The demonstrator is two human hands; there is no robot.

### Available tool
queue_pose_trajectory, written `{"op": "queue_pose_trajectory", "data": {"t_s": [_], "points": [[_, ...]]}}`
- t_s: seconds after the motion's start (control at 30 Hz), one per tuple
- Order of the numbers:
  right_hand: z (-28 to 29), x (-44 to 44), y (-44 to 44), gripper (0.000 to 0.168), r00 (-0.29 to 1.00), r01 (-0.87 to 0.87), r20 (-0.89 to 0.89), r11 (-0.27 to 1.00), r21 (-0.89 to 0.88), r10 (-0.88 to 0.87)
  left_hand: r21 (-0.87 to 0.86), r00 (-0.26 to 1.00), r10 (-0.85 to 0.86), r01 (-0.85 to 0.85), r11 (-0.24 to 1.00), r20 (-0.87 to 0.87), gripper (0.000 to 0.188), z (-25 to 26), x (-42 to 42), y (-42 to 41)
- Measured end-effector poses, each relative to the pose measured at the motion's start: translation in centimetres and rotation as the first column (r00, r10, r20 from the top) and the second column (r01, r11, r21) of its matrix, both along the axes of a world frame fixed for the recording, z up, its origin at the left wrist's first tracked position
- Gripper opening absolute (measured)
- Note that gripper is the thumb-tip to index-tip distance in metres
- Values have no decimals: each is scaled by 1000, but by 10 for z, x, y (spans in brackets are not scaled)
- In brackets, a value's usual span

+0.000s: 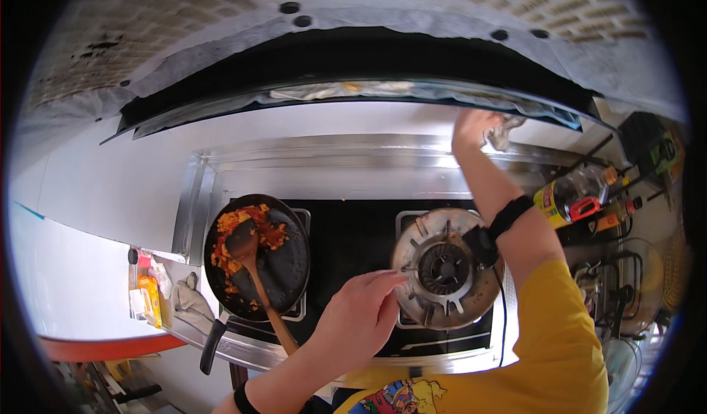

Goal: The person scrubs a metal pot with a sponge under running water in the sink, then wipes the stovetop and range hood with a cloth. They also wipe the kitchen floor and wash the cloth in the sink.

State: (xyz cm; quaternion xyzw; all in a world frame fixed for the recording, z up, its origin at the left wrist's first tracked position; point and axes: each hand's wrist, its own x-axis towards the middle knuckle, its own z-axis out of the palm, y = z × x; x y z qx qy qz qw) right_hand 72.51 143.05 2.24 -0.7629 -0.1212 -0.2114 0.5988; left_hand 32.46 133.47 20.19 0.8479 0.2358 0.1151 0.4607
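Note:
My right hand (pixel 476 129) reaches up to the wall under the range hood, closed on a greyish cloth (pixel 501 132); the hood's edge covers part of its fingers. Nothing shows in my left hand (pixel 359 314), which hovers palm down over the black gas cooktop (pixel 351 243), its fingertips close to the right burner (pixel 446 269). On the left burner stands a black frying pan (pixel 284 278) with chopped red and yellow food, possibly tomato and egg (pixel 273 234). A wooden spatula (pixel 262 292) leans in the pan, its handle end passing behind my left forearm.
The dark range hood (pixel 359 55) overhangs the back wall. At right, a sauce bottle (pixel 574 193) stands near my right forearm. A glass lid (pixel 640 287) is farther right. The pan's handle (pixel 212 345) juts over the front edge, beside a grey rag (pixel 190 301).

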Motion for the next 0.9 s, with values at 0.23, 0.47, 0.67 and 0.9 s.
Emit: {"op": "queue_pose_trajectory", "data": {"t_s": [0.23, 0.47, 0.67, 0.9], "points": [[50, -135, 10, 51, 723, -136, 143, 341, -930, 676, 122, 994, 103, -107, 987, 42, 29, -28, 22, 70], [42, -127, 56, 51, 174, -84, 160, 176, -981, 972, -617, 861, 484, -466, 634, -154, 60, -53, 92, 150], [15, -10, -36, 29, 328, -447, -43, 115, -887, 944, -916, 858, 513, -202, 347, 5, 18, -95, 197, 146], [68, 83, -174, 52, 498, 374, 74, -137, -917, 864, -927, 965, 107, 193, 321, 238, 13, -111, 322, 75]]}}
